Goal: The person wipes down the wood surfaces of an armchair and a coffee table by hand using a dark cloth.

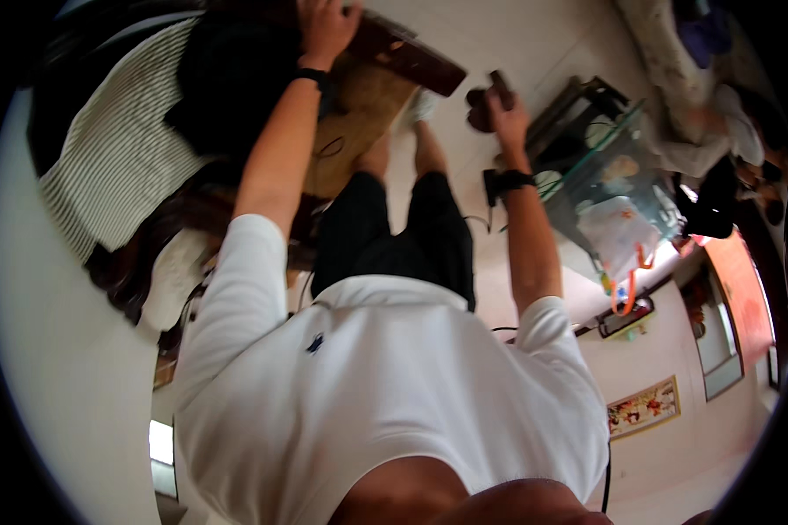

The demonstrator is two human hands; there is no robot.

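My left hand (328,29) reaches to the top edge over a dark red wooden piece of furniture (420,62). Its fingers are partly cut off by the frame, so whether they grip anything is unclear. Black cloth (240,85) lies beside that wrist. In my right hand (511,118), above the pale floor, is a dark brown object (482,111) with a rounded part and a flat upright part. Blur hides what exactly it is. Both wrists wear black bands.
A striped cloth (125,144) covers a dark seat at left. Below my left hand is a tan surface (361,98). At right stands a glass-topped table (578,164) bearing a plastic bag (620,230). A framed picture (643,408) hangs on the wall.
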